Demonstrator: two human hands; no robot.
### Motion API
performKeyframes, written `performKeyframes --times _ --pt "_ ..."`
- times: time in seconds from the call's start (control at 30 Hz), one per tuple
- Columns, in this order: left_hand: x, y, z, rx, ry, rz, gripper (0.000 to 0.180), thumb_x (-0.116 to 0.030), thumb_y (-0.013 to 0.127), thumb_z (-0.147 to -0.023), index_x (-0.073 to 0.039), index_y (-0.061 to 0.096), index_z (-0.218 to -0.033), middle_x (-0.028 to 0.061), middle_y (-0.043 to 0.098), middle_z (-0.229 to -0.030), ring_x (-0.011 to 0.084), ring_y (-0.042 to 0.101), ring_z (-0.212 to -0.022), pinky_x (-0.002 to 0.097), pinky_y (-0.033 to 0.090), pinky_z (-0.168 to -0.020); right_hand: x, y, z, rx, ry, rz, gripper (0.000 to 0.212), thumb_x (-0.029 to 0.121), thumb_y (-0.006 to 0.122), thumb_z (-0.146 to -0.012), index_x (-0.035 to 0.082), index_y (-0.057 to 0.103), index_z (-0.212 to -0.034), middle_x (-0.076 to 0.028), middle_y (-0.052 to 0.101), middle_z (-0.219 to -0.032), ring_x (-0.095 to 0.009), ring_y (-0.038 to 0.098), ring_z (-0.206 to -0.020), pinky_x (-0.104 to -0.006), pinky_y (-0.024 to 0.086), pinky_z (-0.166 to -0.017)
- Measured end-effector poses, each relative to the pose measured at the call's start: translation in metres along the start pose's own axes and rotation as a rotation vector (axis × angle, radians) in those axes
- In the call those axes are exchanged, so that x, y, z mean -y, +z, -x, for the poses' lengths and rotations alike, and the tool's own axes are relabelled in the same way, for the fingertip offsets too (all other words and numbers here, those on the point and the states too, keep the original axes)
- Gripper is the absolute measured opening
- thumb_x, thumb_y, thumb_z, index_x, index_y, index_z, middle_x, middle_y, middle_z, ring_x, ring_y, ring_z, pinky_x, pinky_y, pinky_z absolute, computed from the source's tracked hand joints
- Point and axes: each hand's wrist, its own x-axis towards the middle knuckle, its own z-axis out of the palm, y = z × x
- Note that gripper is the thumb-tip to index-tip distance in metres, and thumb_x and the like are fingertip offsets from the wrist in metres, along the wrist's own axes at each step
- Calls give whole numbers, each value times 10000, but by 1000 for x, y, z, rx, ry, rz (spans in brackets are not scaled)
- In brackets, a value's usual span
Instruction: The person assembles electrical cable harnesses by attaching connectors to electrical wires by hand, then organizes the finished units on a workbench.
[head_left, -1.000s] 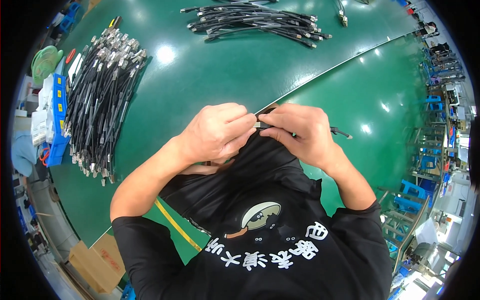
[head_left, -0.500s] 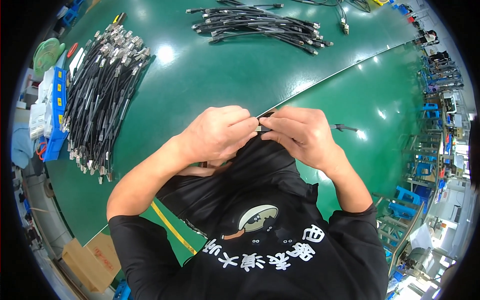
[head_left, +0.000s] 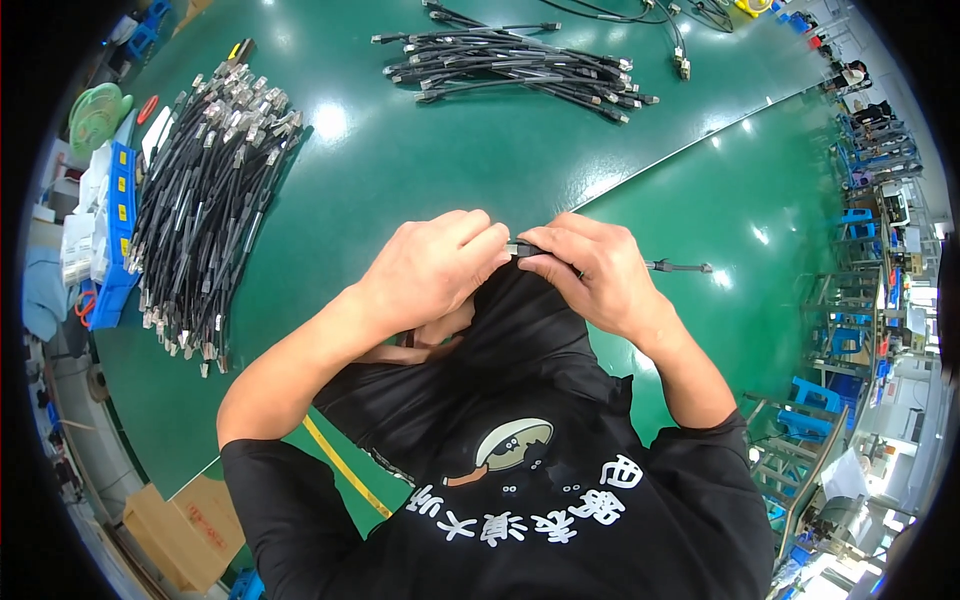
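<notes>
Close in front of my body, both hands meet at the end of a short black network cable (head_left: 680, 267). My left hand (head_left: 435, 262) is closed, thumb and finger pinching at the clear, shiny plug tip (head_left: 513, 249); its lower fingers are curled and partly hidden. Just behind the tip, the thumb and fingers of my right hand (head_left: 598, 268) grip the black body of the plug. Out past the right hand sticks the cable's other end, over the green floor. Whether the left fingers hold anything besides the tip is hidden.
On the green table (head_left: 400, 150), a large pile of black cables (head_left: 210, 210) lies left and a smaller bundle (head_left: 520, 65) lies at the far side. Blue bins (head_left: 121, 215) and a green fan (head_left: 98, 115) stand far left. A cardboard box (head_left: 185, 530) sits lower left.
My hands have shifted slightly, and more of the plug shows between them. The cable's free end has moved a little left and down. Both hands keep their grip.
</notes>
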Motion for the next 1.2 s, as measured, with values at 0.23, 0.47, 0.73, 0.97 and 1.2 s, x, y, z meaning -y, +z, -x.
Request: performKeyframes --times 0.23,0.47,0.73,0.97,1.2 --pt "-2 -10 -1 100 74 75 222 -125 721 -925 -56 519 -864 84 518 -776 296 625 -732 441 518 -590 6 10 8 -124 -37 -119 211 46 841 -838 -27 725 -999 -138 666 -800 -327 628 -644 -410 505 -572" --pt "-7 -7 0 112 91 53 211 -144 726 -919 -70 538 -858 78 524 -774 288 620 -716 421 517 -580 5 12 12 -155 -38 -117 231 56 868 -795 2 765 -994 -109 661 -728 -258 605 -575 -358 462 -526" --pt "-7 -4 2 44 160 -101 206 -157 739 -906 -85 550 -867 69 530 -798 255 636 -739 393 536 -584 11 0 9 -47 -38 30 280 73 880 -773 -11 725 -990 -107 684 -799 -306 687 -676 -394 533 -554" --pt "4 4 8 80 240 -30 179 -147 760 -864 -63 604 -893 66 533 -760 261 589 -651 397 510 -538 9 0 7 -3 -159 55 293 93 885 -776 -3 752 -1019 -106 673 -761 -284 633 -600 -387 491 -525" --pt "3 6 10 252 -597 1116 287 -311 599 -1113 -48 626 -1000 -30 517 -755 82 474 -684 278 409 -596 7 0 7 -88 -119 161 245 86 856 -803 9 731 -1000 -99 689 -832 -308 700 -701 -406 546 -582"
